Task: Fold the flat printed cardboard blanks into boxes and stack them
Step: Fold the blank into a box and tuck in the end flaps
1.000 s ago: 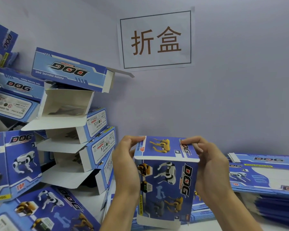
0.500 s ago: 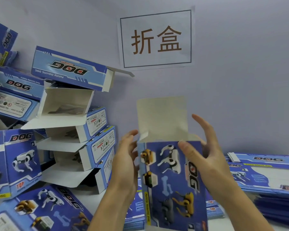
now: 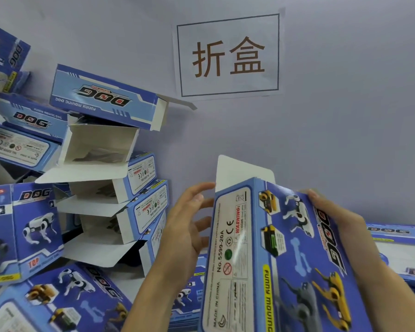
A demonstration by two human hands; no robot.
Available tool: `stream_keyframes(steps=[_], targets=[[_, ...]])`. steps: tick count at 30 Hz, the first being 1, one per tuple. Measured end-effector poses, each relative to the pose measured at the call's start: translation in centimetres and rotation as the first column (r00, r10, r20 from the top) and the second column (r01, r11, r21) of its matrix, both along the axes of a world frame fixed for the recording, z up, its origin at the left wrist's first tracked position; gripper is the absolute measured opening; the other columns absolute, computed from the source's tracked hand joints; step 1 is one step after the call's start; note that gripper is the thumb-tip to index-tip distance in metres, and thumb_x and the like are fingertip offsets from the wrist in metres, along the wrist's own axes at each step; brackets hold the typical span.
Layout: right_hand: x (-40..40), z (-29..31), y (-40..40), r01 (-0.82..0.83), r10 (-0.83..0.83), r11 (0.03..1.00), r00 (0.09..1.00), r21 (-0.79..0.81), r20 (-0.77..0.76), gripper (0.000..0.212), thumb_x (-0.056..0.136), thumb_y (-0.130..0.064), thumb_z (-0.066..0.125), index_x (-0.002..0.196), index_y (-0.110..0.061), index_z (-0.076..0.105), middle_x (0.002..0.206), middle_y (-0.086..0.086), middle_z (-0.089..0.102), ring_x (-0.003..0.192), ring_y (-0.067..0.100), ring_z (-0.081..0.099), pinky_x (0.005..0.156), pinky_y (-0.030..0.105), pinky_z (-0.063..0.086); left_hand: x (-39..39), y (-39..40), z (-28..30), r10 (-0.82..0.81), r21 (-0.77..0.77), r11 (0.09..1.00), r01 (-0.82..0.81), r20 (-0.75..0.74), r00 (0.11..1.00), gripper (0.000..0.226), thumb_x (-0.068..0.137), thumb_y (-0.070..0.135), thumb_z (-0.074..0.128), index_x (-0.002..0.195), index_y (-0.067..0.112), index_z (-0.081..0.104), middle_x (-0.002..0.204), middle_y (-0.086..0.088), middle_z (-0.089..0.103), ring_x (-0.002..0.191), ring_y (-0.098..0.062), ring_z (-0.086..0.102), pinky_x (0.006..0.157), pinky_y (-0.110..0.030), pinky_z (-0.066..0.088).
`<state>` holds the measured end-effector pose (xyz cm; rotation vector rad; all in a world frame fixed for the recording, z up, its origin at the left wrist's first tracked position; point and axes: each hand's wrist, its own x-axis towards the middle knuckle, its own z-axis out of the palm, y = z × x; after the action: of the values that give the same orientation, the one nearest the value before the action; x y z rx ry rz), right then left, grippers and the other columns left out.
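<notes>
I hold a blue printed dog box (image 3: pixel 273 255) upright in front of me, turned so its white-labelled side panel faces me. Its white top flap (image 3: pixel 242 171) stands up, unfolded. My right hand (image 3: pixel 340 226) grips the box's right edge, fingers wrapped behind it. My left hand (image 3: pixel 185 226) hovers just left of the box with fingers spread and relaxed, fingertips near the top corner. A pile of folded boxes (image 3: pixel 110 188) with hanging flaps leans against the wall at left. Flat blanks (image 3: pixel 398 245) lie stacked at right behind the box.
A paper sign (image 3: pixel 228 56) with two characters hangs on the grey wall. More folded boxes (image 3: pixel 34 226) stand at the far left and one lies flat at bottom left (image 3: pixel 58 300). More blanks lie on the table under my arms (image 3: pixel 187 295).
The box's top end was closed a second ago; its flap then came up. The box has since turned to show its side panel and moved closer. My left hand let go.
</notes>
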<state>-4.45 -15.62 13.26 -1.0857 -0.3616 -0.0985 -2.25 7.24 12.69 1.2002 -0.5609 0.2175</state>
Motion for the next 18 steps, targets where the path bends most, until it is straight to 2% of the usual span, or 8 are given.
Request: stream_keyframes(steps=[2,5,8,10,13,15,16,18], targets=[[0.1,0.1,-0.2,0.040,-0.040,0.999,0.999,0.031,-0.012,0.029,0.075,-0.043,0.065,0.077,-0.016,0.076,0.071,0.012,0.073,0.053,0.028,0.069,0.049,0.031,0.057,0.0,0.0,0.0,-0.022,0.017,1.000,0.022,-0.012,1.000,0.034,0.086,0.043,0.051,0.112,0.030,0.070,0.108,-0.010,0.071,0.083,-0.023,0.070,0.063,-0.036,0.054],[0.3,-0.3,-1.0,0.181,-0.181,0.979,0.983,0.097,-0.007,0.031,0.076,-0.047,0.066,0.072,-0.018,0.076,0.067,0.008,0.073,0.050,0.025,0.068,0.047,0.031,0.057,0.0,0.1,-0.1,-0.067,0.067,0.995,0.069,-0.042,0.997,0.037,0.085,0.041,0.052,0.110,0.024,0.073,0.110,-0.010,0.071,0.081,-0.021,0.068,0.062,-0.033,0.053],[0.3,-0.4,-2.5,0.301,-0.299,0.940,0.953,0.161,-0.039,0.036,0.089,-0.042,0.060,0.069,-0.019,0.078,0.065,0.004,0.074,0.050,0.022,0.069,0.045,0.029,0.056,0.0,0.7,-0.3,-0.243,0.174,0.950,0.260,-0.115,0.963,0.041,0.089,0.040,0.050,0.115,0.017,0.073,0.124,-0.010,0.069,0.095,-0.024,0.068,0.075,-0.035,0.055],[0.2,-0.3,-3.5,0.330,-0.316,0.934,0.942,0.140,-0.114,0.044,0.094,-0.036,0.056,0.063,-0.017,0.080,0.063,0.005,0.073,0.048,0.021,0.069,0.041,0.029,0.054,-0.2,1.0,-0.2,-0.330,0.233,0.903,0.362,-0.164,0.929,0.043,0.094,0.041,0.047,0.114,0.012,0.073,0.125,-0.012,0.068,0.098,-0.027,0.069,0.078,-0.035,0.058],[0.7,0.2,-3.5,0.267,-0.256,0.964,0.936,0.014,-0.240,0.044,0.094,-0.029,0.053,0.066,-0.008,0.079,0.059,0.013,0.071,0.043,0.023,0.067,0.033,0.028,0.049,-0.2,0.5,0.1,-0.199,0.186,0.952,0.241,-0.222,0.955,0.035,0.092,0.042,0.058,0.102,0.013,0.074,0.108,-0.016,0.073,0.079,-0.027,0.069,0.064,-0.033,0.057],[0.9,0.2,-2.1,0.177,-0.199,0.979,0.937,-0.100,-0.288,0.030,0.086,-0.024,0.059,0.074,-0.003,0.078,0.051,0.016,0.067,0.036,0.022,0.063,0.028,0.024,0.043,0.2,-0.3,0.0,-0.058,0.158,0.981,0.108,-0.290,0.955,0.037,0.088,0.043,0.059,0.108,0.014,0.069,0.102,-0.017,0.072,0.072,-0.026,0.067,0.056,-0.035,0.056],[0.8,0.2,-1.1,0.123,-0.160,0.982,0.941,-0.141,-0.298,0.025,0.077,-0.021,0.064,0.066,-0.002,0.077,0.049,0.015,0.066,0.035,0.020,0.062,0.027,0.023,0.042,0.4,-0.5,-0.2,0.007,0.177,0.983,0.052,-0.318,0.948,0.034,0.091,0.043,0.057,0.108,0.016,0.068,0.096,-0.015,0.072,0.069,-0.024,0.067,0.054,-0.032,0.055],[1.0,0.0,0.4,-0.014,-0.037,0.985,0.957,-0.172,-0.289,0.030,0.073,-0.020,0.077,0.049,-0.002,0.073,0.050,0.014,0.066,0.036,0.020,0.063,0.028,0.023,0.043,0.6,-0.7,-0.7,0.127,0.242,0.969,-0.044,-0.338,0.932,0.024,0.097,0.040,0.056,0.096,0.019,0.066,0.072,-0.004,0.070,0.056,-0.017,0.064,0.052,-0.025,0.048]])
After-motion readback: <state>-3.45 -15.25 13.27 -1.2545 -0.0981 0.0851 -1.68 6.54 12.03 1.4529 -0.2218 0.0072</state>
